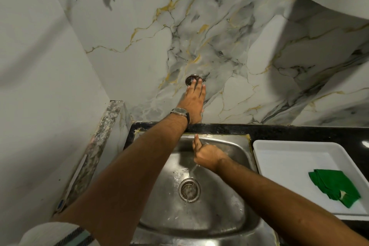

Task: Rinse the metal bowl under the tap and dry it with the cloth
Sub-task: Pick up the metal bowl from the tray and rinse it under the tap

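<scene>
marbled wall tiles rise behind a steel sink (201,223) set in a dark tabletop (299,132). left hand (194,102) reaches up, fingers spread over the tap (192,79) on the wall, gripping nothing i can confirm. right hand (207,156) hangs over the basin, loosely curled and apparently empty, water running beneath it. metal bowl is not visible anywhere. folded green cloth (335,186) lies in a white tray (279,146) to the right. wet steel would likely be slippery, so its rim seems the safest hold.
</scene>
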Demonstrator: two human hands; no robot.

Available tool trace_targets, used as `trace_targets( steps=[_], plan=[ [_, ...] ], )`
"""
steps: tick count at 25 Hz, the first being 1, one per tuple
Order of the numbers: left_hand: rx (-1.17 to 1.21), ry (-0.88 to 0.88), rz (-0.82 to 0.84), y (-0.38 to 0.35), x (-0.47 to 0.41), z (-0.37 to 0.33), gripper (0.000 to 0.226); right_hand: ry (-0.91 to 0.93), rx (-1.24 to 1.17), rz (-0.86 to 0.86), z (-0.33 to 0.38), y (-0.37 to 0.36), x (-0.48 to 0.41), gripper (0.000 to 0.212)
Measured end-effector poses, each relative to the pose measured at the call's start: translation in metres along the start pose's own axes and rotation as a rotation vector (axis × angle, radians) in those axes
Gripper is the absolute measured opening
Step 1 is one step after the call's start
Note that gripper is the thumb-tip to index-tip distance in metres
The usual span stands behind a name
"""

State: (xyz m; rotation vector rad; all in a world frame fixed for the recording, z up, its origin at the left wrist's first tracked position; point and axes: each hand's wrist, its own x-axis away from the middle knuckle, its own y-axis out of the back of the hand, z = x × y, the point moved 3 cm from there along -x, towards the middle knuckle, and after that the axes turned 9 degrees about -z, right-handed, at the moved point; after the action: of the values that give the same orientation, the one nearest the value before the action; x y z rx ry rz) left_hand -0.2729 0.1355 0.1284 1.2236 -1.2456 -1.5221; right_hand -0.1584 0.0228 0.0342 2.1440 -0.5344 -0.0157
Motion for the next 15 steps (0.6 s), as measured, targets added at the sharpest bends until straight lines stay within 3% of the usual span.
trace_targets(
  steps=[3, 7, 9, 11, 15],
  plan=[
    [-0.006, 0.004, 0.001, 0.001, 0.001, 0.000, 0.101, 0.063, 0.150, -0.072, 0.011, 0.000, 0.000, 0.049],
    [-0.013, 0.003, 0.002, 0.004, 0.002, -0.002, 0.100, -0.012, 0.016, -0.021, 0.018, 0.000, -0.002, 0.055],
    [-0.021, 0.005, 0.002, 0.006, 0.003, -0.003, 0.100, -0.254, -0.255, 0.022, 0.007, 0.002, -0.003, 0.059],
    [-0.027, 0.006, 0.009, 0.007, 0.004, -0.004, 0.098, -0.620, -0.588, 0.099, -0.011, -0.001, 0.006, 0.060],
    [-0.032, 0.006, 0.030, 0.013, 0.007, -0.007, 0.091, -1.146, -1.156, 0.024, -0.031, -0.022, 0.049, 0.024]
  ],
)
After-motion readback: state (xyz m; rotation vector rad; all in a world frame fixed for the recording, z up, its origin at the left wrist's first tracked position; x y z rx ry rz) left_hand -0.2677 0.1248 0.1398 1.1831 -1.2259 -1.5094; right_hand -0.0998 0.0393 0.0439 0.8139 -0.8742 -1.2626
